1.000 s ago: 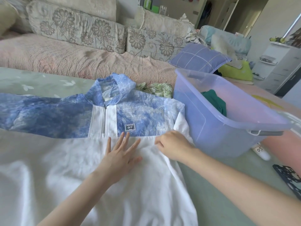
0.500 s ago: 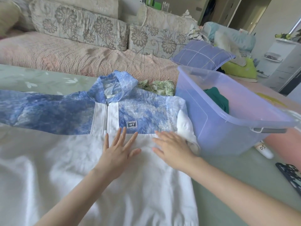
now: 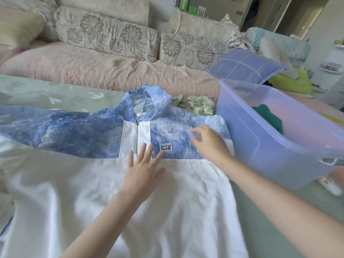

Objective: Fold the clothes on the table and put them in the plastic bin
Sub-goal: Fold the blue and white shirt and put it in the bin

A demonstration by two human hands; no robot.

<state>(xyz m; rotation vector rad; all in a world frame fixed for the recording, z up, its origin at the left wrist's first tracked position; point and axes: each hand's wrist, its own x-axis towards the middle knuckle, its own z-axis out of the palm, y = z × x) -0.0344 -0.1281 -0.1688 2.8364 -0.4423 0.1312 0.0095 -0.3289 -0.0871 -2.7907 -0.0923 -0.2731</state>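
head view | left hand point(image 3: 143, 170) flat, fingers spread, on hooded jacket point(image 3: 74, 135) white front | right hand point(image 3: 208, 142) curled over blue chest, grip unclear | plastic bin point(image 3: 270, 146) just right

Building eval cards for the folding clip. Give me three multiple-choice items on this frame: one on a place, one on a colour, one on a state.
1. Where does the plastic bin stand relative to the jacket?
A. to its left
B. to its right
C. on top of it

2. What colour is the garment in the bin?
A. orange
B. dark green
C. black

3. How does the left hand lie?
A. flat on the jacket, fingers spread
B. clenched in a fist
C. gripping the bin's handle

Answers:
1 B: the bin sits just past the jacket's right edge, on the person's right.
2 B: dark green cloth shows inside the bin, beyond its near rim.
3 A: the palm is down on the jacket's front, with straight fingers reaching toward the zip and the OFF label.
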